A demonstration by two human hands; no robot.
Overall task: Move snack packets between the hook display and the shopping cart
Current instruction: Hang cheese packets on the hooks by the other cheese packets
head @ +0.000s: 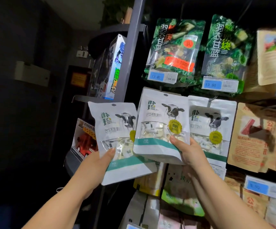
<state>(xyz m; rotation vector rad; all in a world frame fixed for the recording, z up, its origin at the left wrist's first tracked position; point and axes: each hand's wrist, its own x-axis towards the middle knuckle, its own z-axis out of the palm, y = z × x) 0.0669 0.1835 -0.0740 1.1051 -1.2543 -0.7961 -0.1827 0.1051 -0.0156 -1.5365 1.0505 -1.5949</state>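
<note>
In the lower middle of the frame, the left hand (99, 161) grips a white cow-print snack packet (117, 129) at its lower left edge, thumb over the front and fingers hidden behind. The right hand (189, 152) pinches a second white cow-print packet (160, 123) by its lower right corner; this packet overlaps the first. A third matching packet (213, 129) hangs from a grey hook (210, 101) at centre right, below two green kale packets (173, 47).
</note>
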